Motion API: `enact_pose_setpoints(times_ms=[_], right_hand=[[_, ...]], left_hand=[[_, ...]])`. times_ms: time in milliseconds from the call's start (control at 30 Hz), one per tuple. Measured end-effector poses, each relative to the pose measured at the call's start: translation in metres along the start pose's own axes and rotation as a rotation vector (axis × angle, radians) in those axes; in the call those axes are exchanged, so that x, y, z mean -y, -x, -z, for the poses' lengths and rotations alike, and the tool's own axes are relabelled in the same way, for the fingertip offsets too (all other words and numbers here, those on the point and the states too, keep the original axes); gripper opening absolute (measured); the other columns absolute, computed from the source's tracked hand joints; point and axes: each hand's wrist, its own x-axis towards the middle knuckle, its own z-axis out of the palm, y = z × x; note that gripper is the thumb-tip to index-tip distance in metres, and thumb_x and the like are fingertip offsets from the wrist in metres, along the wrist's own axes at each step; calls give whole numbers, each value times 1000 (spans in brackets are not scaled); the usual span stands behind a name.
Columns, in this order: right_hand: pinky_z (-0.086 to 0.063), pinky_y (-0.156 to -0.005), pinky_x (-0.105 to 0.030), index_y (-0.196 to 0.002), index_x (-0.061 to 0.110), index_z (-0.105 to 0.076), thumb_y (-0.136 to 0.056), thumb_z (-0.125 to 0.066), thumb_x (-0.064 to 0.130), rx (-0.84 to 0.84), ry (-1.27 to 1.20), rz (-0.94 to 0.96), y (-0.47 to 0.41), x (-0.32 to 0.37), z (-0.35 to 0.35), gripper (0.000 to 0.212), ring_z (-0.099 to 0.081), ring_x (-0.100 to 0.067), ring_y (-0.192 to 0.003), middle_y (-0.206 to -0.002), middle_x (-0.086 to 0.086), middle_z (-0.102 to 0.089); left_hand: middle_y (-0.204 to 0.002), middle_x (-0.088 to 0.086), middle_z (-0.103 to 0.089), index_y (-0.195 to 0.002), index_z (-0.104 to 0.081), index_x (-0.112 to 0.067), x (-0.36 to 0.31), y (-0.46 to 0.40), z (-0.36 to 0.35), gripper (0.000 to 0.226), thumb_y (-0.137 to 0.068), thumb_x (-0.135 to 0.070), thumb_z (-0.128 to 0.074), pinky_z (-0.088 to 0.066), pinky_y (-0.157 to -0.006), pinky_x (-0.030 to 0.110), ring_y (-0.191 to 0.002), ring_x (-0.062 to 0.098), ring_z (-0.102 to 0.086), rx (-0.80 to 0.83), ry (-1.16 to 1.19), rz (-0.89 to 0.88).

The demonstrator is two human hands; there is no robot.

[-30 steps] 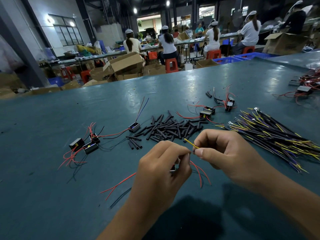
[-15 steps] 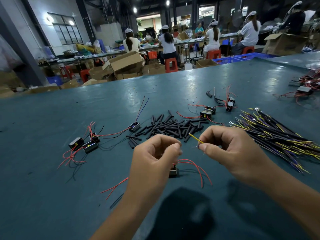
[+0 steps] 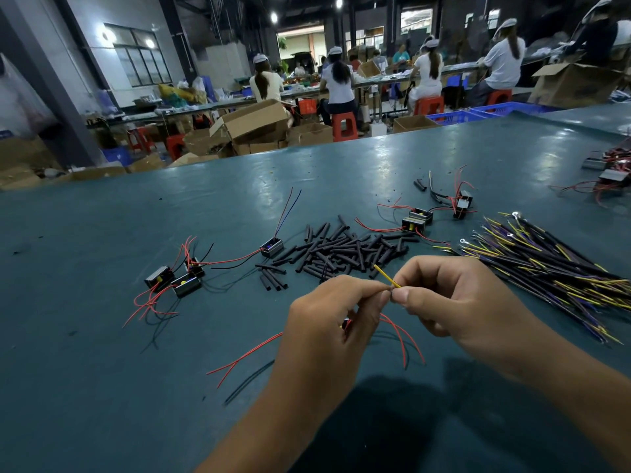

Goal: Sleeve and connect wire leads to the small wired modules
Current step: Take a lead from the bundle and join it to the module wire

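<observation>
My right hand [image 3: 457, 302] pinches a thin yellow wire lead [image 3: 386, 275] between thumb and forefinger, its free end pointing up and left. My left hand [image 3: 327, 329] meets it fingertip to fingertip and pinches at the same spot; what its fingers hold there is hidden. Below my left hand a small black module [image 3: 345, 324] peeks out, with red leads [image 3: 403, 336] trailing right and more red leads [image 3: 246, 356] trailing left on the green table [image 3: 102, 387]. A heap of black sleeve tubes [image 3: 341, 250] lies just beyond my hands.
A bundle of yellow, purple and black wire leads [image 3: 546, 268] lies at the right. Finished-looking modules with red wires [image 3: 174, 281] sit at the left, one module [image 3: 271, 249] at the centre, others [image 3: 418, 221] behind the tubes. More parts [image 3: 607, 175] at the far right edge.
My hands drew apart, then came back together; now the fingertips touch at the yellow lead. The module hangs again under my left hand.
</observation>
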Motion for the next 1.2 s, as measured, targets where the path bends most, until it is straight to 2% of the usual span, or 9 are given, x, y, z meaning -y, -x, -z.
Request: enact_pose_setpoints(times_ms=[167,267,367,500,700,767,833,933,1200], right_hand=[[-35,-49,-7,-76,9,-66,-86,-69,12,23,54,75,1,-3,-1,11,-45,2,-48,-55,12,-55],[-34,-48,-6,-76,8,-66,-90,-67,0,20,107,71,1,-6,0,16,-45,2,-46,-55,13,-55],[-36,-51,-8,-75,12,-67,-88,-70,8,0,164,91,1,-4,-1,14,-47,2,-51,-59,7,-59],[-45,-58,-21,-74,16,-67,-83,-71,17,-33,253,109,1,-3,0,9,-54,-6,-62,-68,-5,-65],[-30,-46,-8,-72,9,-63,-82,-68,19,-156,129,103,-5,1,16,15,-37,-1,-45,-52,12,-48],[-30,-46,-9,-72,9,-64,-87,-72,9,-132,142,93,-5,0,16,17,-38,0,-45,-52,12,-49],[-32,-46,-9,-73,9,-64,-88,-69,3,-87,151,78,-4,-2,10,17,-39,0,-46,-52,12,-51],[-31,-45,-10,-71,12,-65,-85,-71,13,-46,116,56,-2,0,4,15,-37,-1,-45,-50,12,-49],[-25,-42,-20,-69,21,-67,-77,-65,26,22,1,-75,0,3,1,9,-29,-14,-48,-52,6,-43]], left_hand=[[-80,-2,-63,-86,-70,-7,1,3,-2,18,-94,-15,-56,-46,-62,26,-73,14,-54,-11,-159,-127],[-77,-2,-60,-81,-68,-7,-1,2,-3,18,-91,-15,-54,-40,-63,23,-71,14,-50,-14,-216,-125],[-74,-2,-59,-77,-65,-7,-4,0,-4,18,-87,-15,-53,-37,-63,21,-68,14,-49,8,-237,-97],[-66,-7,-57,-73,-63,-13,-6,1,-3,18,-83,-24,-51,-36,-57,19,-61,7,-47,83,-98,104],[-52,-6,-51,-68,-63,-13,5,-7,8,13,-75,-19,-52,-34,-47,23,-50,7,-41,36,282,476],[-62,-3,-59,-74,-66,-19,7,-9,10,12,-80,-19,-57,-42,-53,28,-56,7,-50,29,272,413],[-78,-9,-65,-90,-70,-22,5,-7,8,6,-87,-23,-65,-49,-63,23,-70,3,-59,51,161,216],[-98,-5,-67,-107,-72,-12,8,-2,1,19,-92,-24,-68,-49,-77,22,-87,4,-58,42,-45,-71],[-93,3,-65,-97,-73,-3,14,0,-4,21,-102,-17,-58,-49,-73,33,-82,24,-61,-11,-153,-269]])
